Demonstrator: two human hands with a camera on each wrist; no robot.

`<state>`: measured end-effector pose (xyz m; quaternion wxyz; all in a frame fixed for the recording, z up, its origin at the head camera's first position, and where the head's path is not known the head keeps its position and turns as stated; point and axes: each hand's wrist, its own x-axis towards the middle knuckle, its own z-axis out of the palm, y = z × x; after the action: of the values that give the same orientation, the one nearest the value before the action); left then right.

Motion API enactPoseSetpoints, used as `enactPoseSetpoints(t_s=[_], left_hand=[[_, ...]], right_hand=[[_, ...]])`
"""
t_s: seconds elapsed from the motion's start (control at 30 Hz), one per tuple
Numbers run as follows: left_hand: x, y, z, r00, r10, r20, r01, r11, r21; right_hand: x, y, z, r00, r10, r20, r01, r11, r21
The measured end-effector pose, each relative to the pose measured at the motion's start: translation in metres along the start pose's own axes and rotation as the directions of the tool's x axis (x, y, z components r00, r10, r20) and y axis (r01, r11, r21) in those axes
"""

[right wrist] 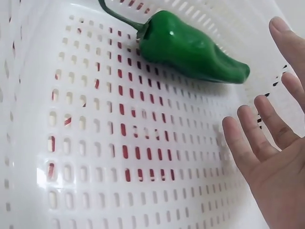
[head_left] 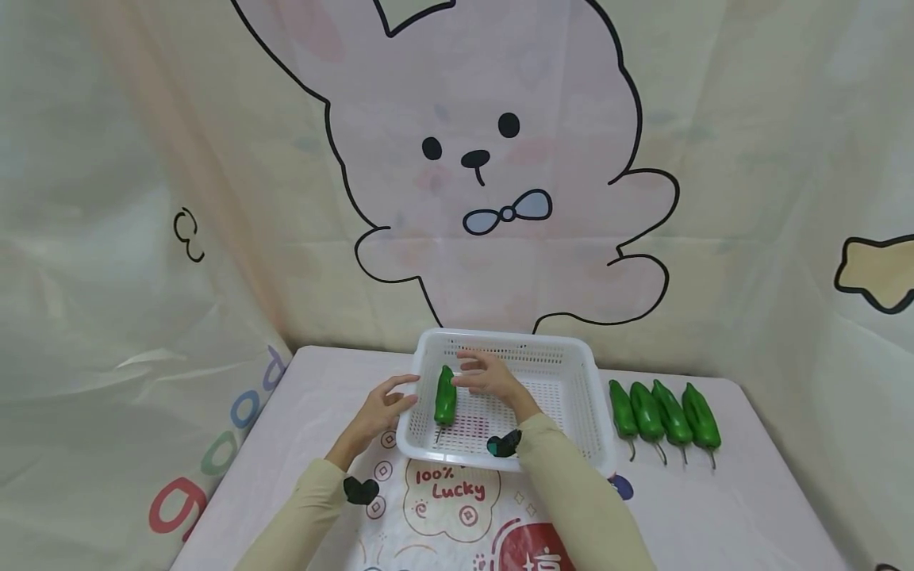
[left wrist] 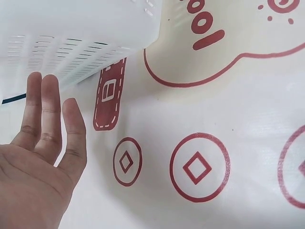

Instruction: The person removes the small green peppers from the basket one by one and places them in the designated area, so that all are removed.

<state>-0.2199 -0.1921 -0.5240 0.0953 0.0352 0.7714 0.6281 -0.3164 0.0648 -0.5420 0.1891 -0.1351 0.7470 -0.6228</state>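
Note:
A green pepper (head_left: 446,396) lies in the left part of a white perforated basket (head_left: 505,458), its stem toward the near side. My right hand (head_left: 491,377) is over the basket, just right of the pepper, fingers spread and holding nothing. In the right wrist view the same pepper (right wrist: 190,47) rests on the slotted floor, apart from the fingertips (right wrist: 232,128). My left hand (head_left: 385,408) is at the basket's left side, its fingers extended. The left wrist view shows that hand (left wrist: 45,148) with fingertips close to the basket's outer wall (left wrist: 76,28).
To the right of the basket, several green peppers (head_left: 646,412) lie in a row on the table, stems toward the near edge. The tablecloth (head_left: 750,507) carries red printed designs. A cloth wall with a cartoon figure (head_left: 485,262) stands behind the table.

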Motion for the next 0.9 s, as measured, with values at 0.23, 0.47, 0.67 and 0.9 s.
enactPoseSetpoints(t_s=[0.23,0.47,0.67,0.9], left_hand=[[0.01,-0.019,-0.004,1.0,0.012,0.013,-0.012,1.0,-0.008],[0.011,-0.021,-0.008,0.999,0.015,0.03,-0.014,1.0,-0.02],[0.01,-0.018,-0.006,0.999,0.022,0.032,-0.021,0.999,-0.029],[0.009,-0.019,-0.006,0.999,0.016,0.03,-0.015,0.999,-0.03]], right_hand=[[0.004,0.006,0.004,0.999,0.038,0.027,-0.038,0.999,0.011],[0.011,0.007,0.009,0.997,0.065,0.035,-0.065,0.998,-0.006],[0.015,0.008,0.014,0.997,0.051,0.059,-0.048,0.998,-0.042],[0.016,0.005,0.022,0.998,0.031,0.063,-0.024,0.995,-0.096]])
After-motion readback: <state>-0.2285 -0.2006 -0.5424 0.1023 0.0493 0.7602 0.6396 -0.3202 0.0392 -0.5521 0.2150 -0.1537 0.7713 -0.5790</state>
